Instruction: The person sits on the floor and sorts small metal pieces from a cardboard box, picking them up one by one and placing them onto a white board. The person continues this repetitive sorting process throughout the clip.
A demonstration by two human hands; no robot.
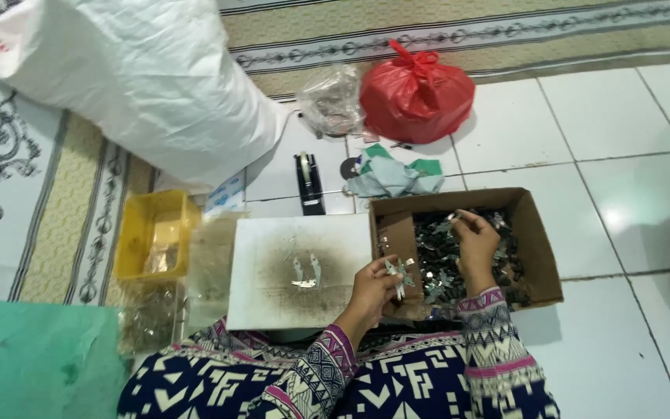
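My left hand [371, 288] holds a small bunch of thin metal clips [398, 273] at the left edge of a brown cardboard box [537, 233]. My right hand [475, 241] is inside the box, pinching one small metal piece [453, 219] above a heap of dark metal pieces [434, 256]. Left of the box lies a smudged white board [265, 264] with a few metal clips [305, 272] on it. Both sleeves are patterned in navy, white and pink.
A yellow plastic tray [153, 233] sits to the left, clear bags below it. A black tape dispenser [309, 182], crumpled teal cloth [391, 175], a red plastic bag [416, 93], a clear bag [332, 101] and a large white sack [133, 70] lie beyond. Floor is white tile and patterned mat.
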